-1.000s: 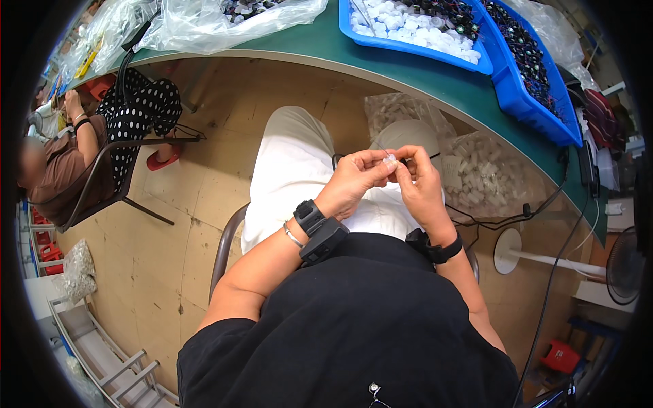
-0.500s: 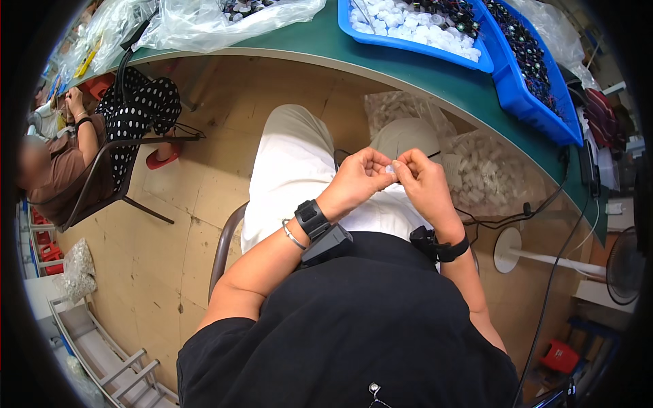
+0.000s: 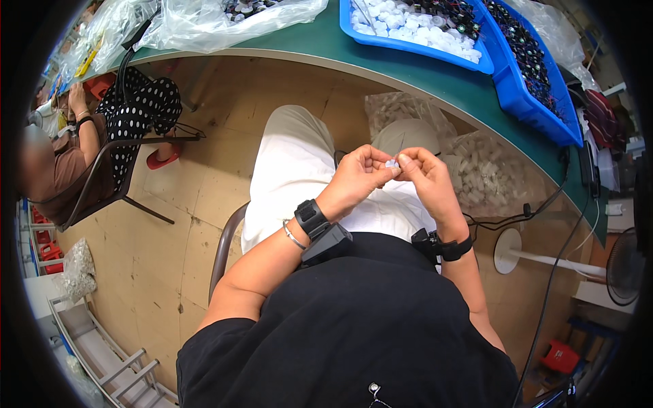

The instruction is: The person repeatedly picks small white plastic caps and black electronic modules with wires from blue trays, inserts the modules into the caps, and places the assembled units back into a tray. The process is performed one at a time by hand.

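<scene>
The small white part (image 3: 392, 164) pinched between the left hand (image 3: 358, 178) and right hand (image 3: 425, 181) looks like smooth, pale plastic. Beyond it, the bench (image 3: 320, 47) has a matt green top; on it sit glossy blue plastic trays (image 3: 517, 88) and crinkled clear plastic bags (image 3: 204, 27). Below the part, matt off-white cloth trousers (image 3: 292, 163).

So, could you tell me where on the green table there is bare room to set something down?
The green table is bare along its curved near edge, between the clear plastic bags and the blue trays. The trays are packed with small parts. Both hands, left and right, pinch a small white part over the lap.
</scene>
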The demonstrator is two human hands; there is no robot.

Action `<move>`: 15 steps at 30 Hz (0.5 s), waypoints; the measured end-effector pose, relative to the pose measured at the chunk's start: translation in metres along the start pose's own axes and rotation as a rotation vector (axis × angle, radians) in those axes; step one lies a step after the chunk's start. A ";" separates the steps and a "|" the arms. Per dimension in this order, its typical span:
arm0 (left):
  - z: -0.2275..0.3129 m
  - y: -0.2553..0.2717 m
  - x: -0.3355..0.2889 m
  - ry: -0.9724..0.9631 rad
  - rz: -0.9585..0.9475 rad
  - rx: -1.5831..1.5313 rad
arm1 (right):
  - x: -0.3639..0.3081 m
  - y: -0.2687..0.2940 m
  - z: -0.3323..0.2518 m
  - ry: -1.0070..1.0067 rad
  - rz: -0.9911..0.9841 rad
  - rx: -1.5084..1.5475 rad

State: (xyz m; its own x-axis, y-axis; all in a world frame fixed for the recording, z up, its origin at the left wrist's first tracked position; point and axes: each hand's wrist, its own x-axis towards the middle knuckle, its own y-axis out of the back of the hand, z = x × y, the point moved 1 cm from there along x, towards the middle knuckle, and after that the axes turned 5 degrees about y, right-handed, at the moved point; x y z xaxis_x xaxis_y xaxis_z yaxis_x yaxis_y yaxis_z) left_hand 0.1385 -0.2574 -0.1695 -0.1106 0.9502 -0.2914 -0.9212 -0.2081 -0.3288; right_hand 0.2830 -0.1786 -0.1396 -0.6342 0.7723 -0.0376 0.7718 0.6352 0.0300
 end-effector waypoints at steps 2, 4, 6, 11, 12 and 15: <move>-0.002 0.001 0.000 -0.013 0.007 0.025 | -0.002 -0.003 0.000 -0.016 -0.044 -0.020; -0.006 0.000 0.001 -0.035 0.008 0.064 | 0.001 0.001 0.006 0.002 -0.017 -0.091; -0.005 0.000 0.000 -0.042 -0.018 0.047 | 0.001 0.003 0.008 0.049 0.044 -0.153; -0.001 0.002 -0.001 0.099 -0.023 -0.246 | -0.002 -0.003 -0.003 0.254 0.211 -0.318; -0.005 0.005 0.001 0.173 -0.068 -0.344 | -0.002 -0.004 -0.006 0.308 0.192 -0.370; -0.003 0.005 -0.001 0.275 -0.149 -0.473 | -0.002 -0.006 -0.009 0.444 0.154 -0.511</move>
State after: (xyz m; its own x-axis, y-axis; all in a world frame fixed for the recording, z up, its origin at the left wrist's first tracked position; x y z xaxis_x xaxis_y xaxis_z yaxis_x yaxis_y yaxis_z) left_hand 0.1350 -0.2604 -0.1740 0.1675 0.8947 -0.4140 -0.6451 -0.2181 -0.7323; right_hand 0.2793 -0.1840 -0.1304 -0.5627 0.7156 0.4138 0.8046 0.3592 0.4729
